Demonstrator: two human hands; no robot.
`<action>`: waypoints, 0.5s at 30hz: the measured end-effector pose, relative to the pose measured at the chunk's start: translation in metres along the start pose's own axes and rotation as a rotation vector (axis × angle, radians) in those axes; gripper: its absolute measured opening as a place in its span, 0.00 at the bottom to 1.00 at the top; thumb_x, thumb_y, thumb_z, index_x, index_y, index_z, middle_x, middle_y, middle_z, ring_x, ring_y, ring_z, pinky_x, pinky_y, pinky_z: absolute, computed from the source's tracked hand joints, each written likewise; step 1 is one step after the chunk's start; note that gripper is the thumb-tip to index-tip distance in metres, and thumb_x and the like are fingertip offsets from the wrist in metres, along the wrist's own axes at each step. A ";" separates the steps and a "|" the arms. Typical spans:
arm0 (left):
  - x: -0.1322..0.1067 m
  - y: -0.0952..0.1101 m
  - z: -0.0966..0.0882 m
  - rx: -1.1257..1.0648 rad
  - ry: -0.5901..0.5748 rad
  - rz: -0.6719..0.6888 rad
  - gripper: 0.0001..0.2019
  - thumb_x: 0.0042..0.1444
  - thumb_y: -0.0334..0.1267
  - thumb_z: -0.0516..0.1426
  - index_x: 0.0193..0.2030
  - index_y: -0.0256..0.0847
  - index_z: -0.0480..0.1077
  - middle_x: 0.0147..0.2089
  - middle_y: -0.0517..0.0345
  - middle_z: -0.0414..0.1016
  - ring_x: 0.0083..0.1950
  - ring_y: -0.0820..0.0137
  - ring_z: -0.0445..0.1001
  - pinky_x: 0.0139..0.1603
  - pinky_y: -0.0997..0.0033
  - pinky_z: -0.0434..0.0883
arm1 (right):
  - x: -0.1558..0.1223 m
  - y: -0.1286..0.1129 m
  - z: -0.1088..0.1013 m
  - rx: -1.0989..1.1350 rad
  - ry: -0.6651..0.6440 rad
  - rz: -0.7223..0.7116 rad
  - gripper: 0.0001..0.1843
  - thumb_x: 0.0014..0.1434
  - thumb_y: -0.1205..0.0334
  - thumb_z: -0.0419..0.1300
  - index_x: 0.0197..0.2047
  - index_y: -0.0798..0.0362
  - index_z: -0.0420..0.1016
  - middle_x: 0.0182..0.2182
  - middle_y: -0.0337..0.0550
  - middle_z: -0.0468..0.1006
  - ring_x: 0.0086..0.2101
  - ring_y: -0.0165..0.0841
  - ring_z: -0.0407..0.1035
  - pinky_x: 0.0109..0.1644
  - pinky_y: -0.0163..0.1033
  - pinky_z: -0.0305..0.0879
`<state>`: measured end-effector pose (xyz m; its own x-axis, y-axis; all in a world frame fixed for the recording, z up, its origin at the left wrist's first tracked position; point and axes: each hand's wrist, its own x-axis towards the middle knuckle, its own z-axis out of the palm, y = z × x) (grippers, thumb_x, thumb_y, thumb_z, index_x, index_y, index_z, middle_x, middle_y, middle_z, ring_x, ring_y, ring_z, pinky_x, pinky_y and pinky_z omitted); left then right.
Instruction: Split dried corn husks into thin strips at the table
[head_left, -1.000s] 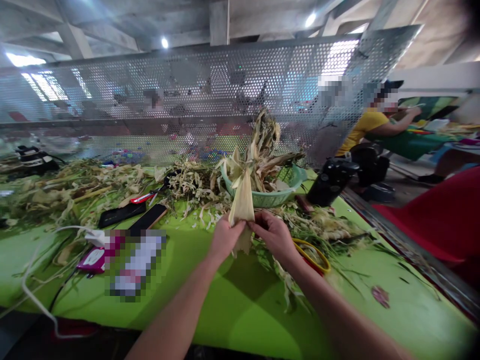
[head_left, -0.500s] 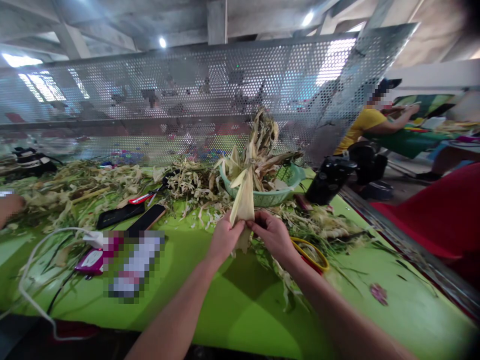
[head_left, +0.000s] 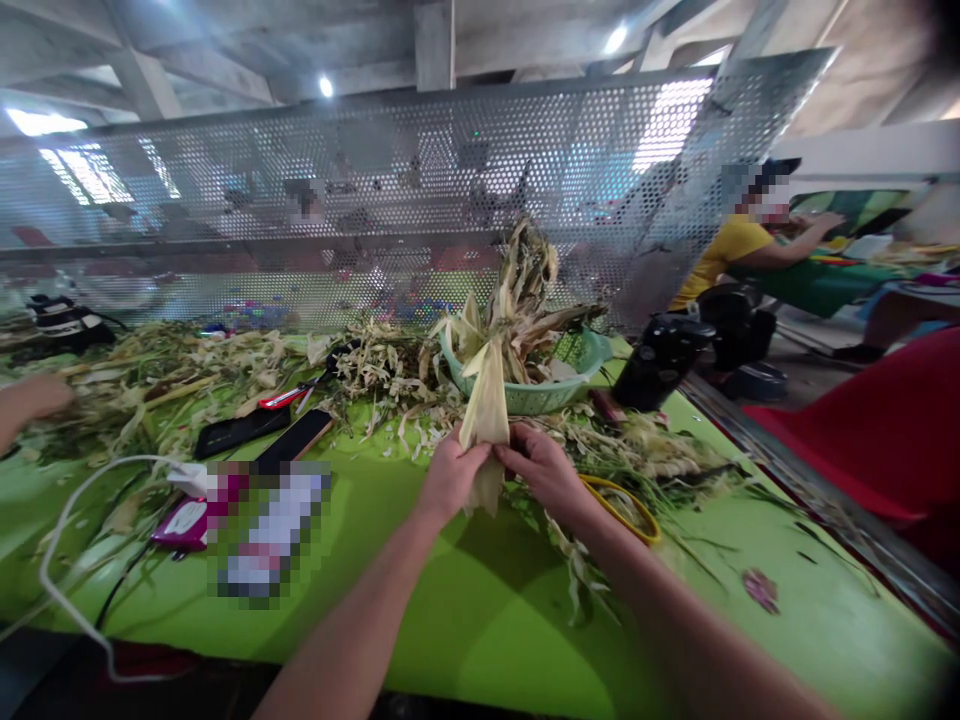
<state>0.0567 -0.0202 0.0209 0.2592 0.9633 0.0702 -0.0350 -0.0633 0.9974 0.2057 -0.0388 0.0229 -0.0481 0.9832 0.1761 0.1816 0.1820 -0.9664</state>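
A pale yellow corn husk (head_left: 487, 395) is pinched between my two hands above the green table (head_left: 450, 620). My left hand (head_left: 450, 470) grips its left edge, thumb in front. On the right edge, my right hand (head_left: 541, 465) pinches it with thumb and fingers. The husk's pointed top rises above my hands, and its lower end hangs below my thumbs. Just behind it stands a light green plastic basket (head_left: 540, 398) full of dried husks (head_left: 521, 290). Fingers behind the husk are partly hidden.
Husk scraps (head_left: 390, 360) cover the table's back. Left lie phones (head_left: 292, 440), a red cutter (head_left: 281, 398), a purple power strip (head_left: 184, 525) and a white cable (head_left: 49, 560). A black flask (head_left: 664, 360) stands right. Another person's hand (head_left: 37, 397) reaches in at left; a yellow-shirted person (head_left: 739, 245) sits beyond.
At the left edge, the other person's hand has come further into view over the scraps. My hands keep their hold on the husk almost unmoved. The yellow-shirted person's head and hands have shifted slightly.
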 end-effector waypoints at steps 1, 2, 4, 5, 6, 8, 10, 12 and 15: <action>0.000 0.000 0.000 -0.042 -0.010 -0.026 0.13 0.52 0.41 0.59 0.42 0.37 0.73 0.34 0.53 0.76 0.35 0.68 0.72 0.36 0.72 0.68 | 0.000 0.000 0.000 0.013 -0.002 0.003 0.10 0.52 0.55 0.60 0.32 0.53 0.69 0.24 0.35 0.67 0.24 0.28 0.60 0.26 0.34 0.60; 0.000 0.000 0.001 -0.094 -0.021 -0.061 0.14 0.51 0.42 0.60 0.42 0.37 0.73 0.34 0.53 0.76 0.34 0.68 0.72 0.36 0.72 0.69 | 0.000 -0.001 0.000 0.025 -0.001 0.005 0.11 0.52 0.54 0.60 0.31 0.53 0.69 0.24 0.35 0.67 0.24 0.28 0.60 0.26 0.34 0.60; 0.000 0.000 0.002 -0.199 -0.034 -0.146 0.14 0.49 0.42 0.61 0.41 0.36 0.73 0.33 0.53 0.77 0.33 0.69 0.73 0.35 0.72 0.70 | 0.000 -0.002 -0.001 0.052 0.001 0.009 0.13 0.52 0.52 0.61 0.30 0.53 0.68 0.24 0.35 0.67 0.25 0.28 0.61 0.27 0.34 0.61; 0.000 0.001 0.002 -0.244 -0.033 -0.185 0.15 0.48 0.42 0.62 0.40 0.36 0.73 0.33 0.53 0.77 0.32 0.69 0.73 0.34 0.72 0.70 | -0.001 -0.003 -0.001 0.068 0.000 0.010 0.14 0.52 0.51 0.62 0.30 0.53 0.68 0.24 0.35 0.67 0.25 0.29 0.61 0.27 0.34 0.61; 0.000 0.001 0.002 -0.284 -0.023 -0.215 0.15 0.47 0.42 0.63 0.40 0.36 0.73 0.32 0.53 0.77 0.32 0.69 0.74 0.34 0.72 0.70 | -0.001 -0.004 -0.001 0.084 -0.003 0.012 0.15 0.51 0.50 0.63 0.29 0.53 0.69 0.24 0.35 0.68 0.25 0.29 0.62 0.27 0.34 0.61; 0.001 0.001 0.003 -0.337 0.007 -0.255 0.15 0.44 0.41 0.65 0.39 0.36 0.73 0.32 0.53 0.77 0.32 0.69 0.74 0.33 0.73 0.70 | -0.002 -0.007 -0.001 0.113 -0.016 0.016 0.16 0.51 0.48 0.64 0.29 0.54 0.69 0.24 0.36 0.68 0.25 0.29 0.62 0.27 0.34 0.62; 0.002 0.001 0.002 -0.366 0.007 -0.268 0.15 0.43 0.41 0.65 0.37 0.36 0.73 0.30 0.54 0.77 0.30 0.70 0.73 0.32 0.73 0.69 | -0.003 -0.009 0.000 0.133 -0.026 0.015 0.17 0.52 0.47 0.64 0.29 0.54 0.70 0.24 0.36 0.68 0.25 0.29 0.62 0.28 0.34 0.62; 0.003 0.000 0.002 -0.371 -0.010 -0.251 0.14 0.44 0.42 0.65 0.36 0.35 0.73 0.30 0.55 0.76 0.29 0.71 0.73 0.31 0.73 0.68 | -0.004 -0.011 0.001 0.152 -0.030 0.012 0.17 0.52 0.48 0.64 0.29 0.53 0.70 0.24 0.36 0.68 0.25 0.29 0.62 0.28 0.35 0.62; 0.003 -0.001 0.000 -0.298 0.005 -0.180 0.13 0.46 0.43 0.63 0.36 0.35 0.73 0.31 0.55 0.76 0.30 0.71 0.72 0.33 0.73 0.68 | -0.005 -0.013 0.002 0.192 -0.005 0.001 0.15 0.52 0.49 0.64 0.30 0.53 0.71 0.25 0.37 0.69 0.27 0.29 0.63 0.31 0.35 0.62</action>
<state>0.0576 -0.0171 0.0203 0.2817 0.9535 -0.1070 -0.2696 0.1857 0.9449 0.2013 -0.0460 0.0342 -0.0530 0.9832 0.1744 -0.0090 0.1742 -0.9847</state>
